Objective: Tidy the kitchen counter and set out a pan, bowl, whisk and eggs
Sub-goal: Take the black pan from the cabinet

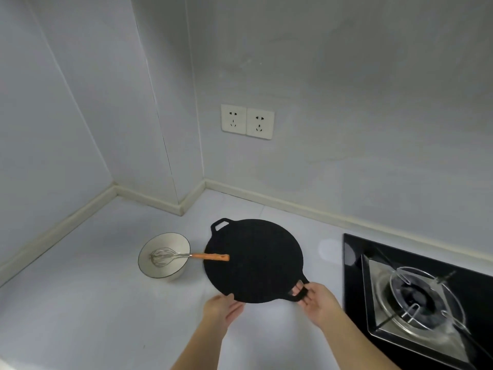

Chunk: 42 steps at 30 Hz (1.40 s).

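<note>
Black flat round griddle pan (256, 263) lies on the white table (106, 303), its loop handles far-left and near-right. The right hand (318, 303) is nearer: its fingers (297, 289) hook the pan's near-right handle. The left hand (222, 309), fingers straight, touches the pan's near-left rim.

Flat black pan (256, 263) with two loop handles, level on the counter (106, 303), white dark-rimmed bowl (160, 271) just left of it, wire whisk (192, 255) inside — wooden handle overhanging the pan's rim.

Gas hob (424, 297), two wall sockets (247, 121)
</note>
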### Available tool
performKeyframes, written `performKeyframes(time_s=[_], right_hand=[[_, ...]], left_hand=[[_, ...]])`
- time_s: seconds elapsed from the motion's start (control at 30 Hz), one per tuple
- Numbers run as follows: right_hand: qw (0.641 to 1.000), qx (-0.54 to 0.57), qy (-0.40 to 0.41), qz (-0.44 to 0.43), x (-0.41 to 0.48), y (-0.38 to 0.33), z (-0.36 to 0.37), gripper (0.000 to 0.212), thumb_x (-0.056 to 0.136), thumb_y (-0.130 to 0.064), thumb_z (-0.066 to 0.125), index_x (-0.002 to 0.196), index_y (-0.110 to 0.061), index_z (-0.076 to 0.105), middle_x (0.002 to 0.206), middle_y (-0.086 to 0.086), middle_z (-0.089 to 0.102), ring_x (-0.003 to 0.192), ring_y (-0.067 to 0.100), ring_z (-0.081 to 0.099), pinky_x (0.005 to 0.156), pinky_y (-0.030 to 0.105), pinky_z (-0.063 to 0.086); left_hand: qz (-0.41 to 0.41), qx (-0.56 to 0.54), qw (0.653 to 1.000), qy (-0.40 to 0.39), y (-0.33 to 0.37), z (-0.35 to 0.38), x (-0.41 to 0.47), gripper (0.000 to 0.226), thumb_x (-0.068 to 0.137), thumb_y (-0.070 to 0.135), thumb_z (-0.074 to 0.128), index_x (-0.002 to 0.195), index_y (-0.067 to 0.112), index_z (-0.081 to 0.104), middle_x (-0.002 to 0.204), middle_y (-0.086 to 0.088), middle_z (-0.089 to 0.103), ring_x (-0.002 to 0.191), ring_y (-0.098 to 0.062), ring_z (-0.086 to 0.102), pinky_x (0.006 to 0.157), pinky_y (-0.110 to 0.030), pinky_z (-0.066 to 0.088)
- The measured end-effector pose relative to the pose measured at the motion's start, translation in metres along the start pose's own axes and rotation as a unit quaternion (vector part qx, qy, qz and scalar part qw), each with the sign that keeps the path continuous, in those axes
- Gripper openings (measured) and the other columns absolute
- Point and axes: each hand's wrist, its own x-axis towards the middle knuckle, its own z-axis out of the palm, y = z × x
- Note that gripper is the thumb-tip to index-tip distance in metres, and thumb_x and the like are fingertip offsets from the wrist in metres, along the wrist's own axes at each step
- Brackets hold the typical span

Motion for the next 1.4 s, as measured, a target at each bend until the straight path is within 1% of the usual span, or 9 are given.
performKeyframes(time_s=[0.2,0.47,0.6,0.67,0.77,0.9,1.03,1.17,1.4], right_hand=[[0.995,-0.094,0.003,0.02,0.012,-0.008,0.014,0.016,0.081,0.012,0.043,0.082,0.002,0.056,0.082,0.018,0.06,0.075,0.031,0.059,0.071,0.037,0.052],[0.993,-0.107,0.047,-0.017,0.035,-0.018,0.031,0.016,0.081,0.014,0.043,0.088,0.005,0.055,0.1,0.024,0.06,0.092,0.043,0.061,0.078,0.048,0.055],[0.993,-0.099,0.062,-0.021,0.043,-0.024,0.037,0.015,0.086,0.01,0.043,0.084,0.001,0.054,0.093,0.021,0.061,0.08,0.033,0.061,0.06,0.037,0.052],[0.992,-0.099,0.068,-0.026,0.05,-0.025,0.04,0.016,0.087,0.009,0.042,0.086,0.001,0.056,0.097,0.021,0.062,0.088,0.035,0.063,0.066,0.038,0.054],[0.991,-0.107,0.081,-0.028,0.064,-0.027,0.042,0.02,0.086,0.007,0.042,0.094,0.002,0.059,0.106,0.024,0.063,0.097,0.038,0.063,0.075,0.042,0.055],[0.988,-0.119,0.089,-0.035,0.071,-0.027,0.041,0.022,0.089,0.004,0.044,0.104,0.002,0.059,0.104,0.021,0.063,0.097,0.036,0.063,0.067,0.038,0.054],[0.98,-0.177,0.087,-0.036,0.066,-0.029,0.034,0.019,0.088,-0.003,0.048,0.101,-0.003,0.06,0.095,0.014,0.06,0.07,0.018,0.063,0.055,0.029,0.049],[0.964,-0.244,0.07,-0.076,0.051,-0.039,0.015,0.013,0.093,-0.01,0.051,0.104,-0.012,0.057,0.11,0.011,0.057,0.107,0.026,0.055,0.078,0.037,0.052],[0.94,-0.305,0.021,-0.151,0.002,-0.051,-0.052,0.02,0.092,-0.008,0.054,0.109,-0.014,0.062,0.105,0.007,0.061,0.092,0.018,0.059,0.072,0.03,0.052]], left_hand=[[-0.02,0.063,0.998,0.006,0.014,0.009,0.019,0.026,0.098,0.002,0.047,0.121,-0.008,0.051,0.091,-0.022,0.066,0.085,-0.033,0.066,0.08,-0.04,0.054],[-0.037,0.091,0.995,0.028,0.024,0.02,0.034,0.024,0.097,0.0,0.046,0.118,-0.012,0.05,0.091,-0.028,0.067,0.082,-0.038,0.067,0.068,-0.04,0.056],[-0.042,0.127,0.99,0.037,0.03,0.021,0.046,0.023,0.1,0.006,0.043,0.112,-0.013,0.049,0.085,-0.028,0.066,0.073,-0.037,0.066,0.052,-0.037,0.055],[-0.032,0.161,0.985,0.05,0.033,0.021,0.05,0.024,0.1,0.009,0.044,0.106,-0.013,0.051,0.075,-0.025,0.066,0.062,-0.033,0.066,0.038,-0.03,0.05],[-0.01,0.22,0.974,0.057,0.034,0.021,0.058,0.026,0.099,0.012,0.046,0.092,-0.011,0.055,0.064,-0.022,0.068,0.056,-0.033,0.067,0.044,-0.032,0.052],[0.01,0.276,0.96,0.054,0.038,0.019,0.061,0.029,0.098,0.015,0.047,0.084,-0.008,0.057,0.056,-0.018,0.068,0.055,-0.033,0.069,0.054,-0.036,0.057],[0.024,0.319,0.945,0.063,0.039,0.019,0.06,0.031,0.099,0.019,0.047,0.084,-0.006,0.057,0.058,-0.016,0.069,0.056,-0.03,0.07,0.057,-0.035,0.059],[0.041,0.332,0.94,0.065,0.031,0.021,0.053,0.033,0.099,0.025,0.048,0.086,-0.004,0.059,0.062,-0.015,0.07,0.057,-0.027,0.07,0.056,-0.033,0.058],[0.114,0.307,0.945,-0.024,-0.026,0.055,0.005,0.024,0.097,0.017,0.049,0.086,-0.002,0.06,0.071,-0.017,0.07,0.055,-0.027,0.066,0.055,-0.032,0.053]])
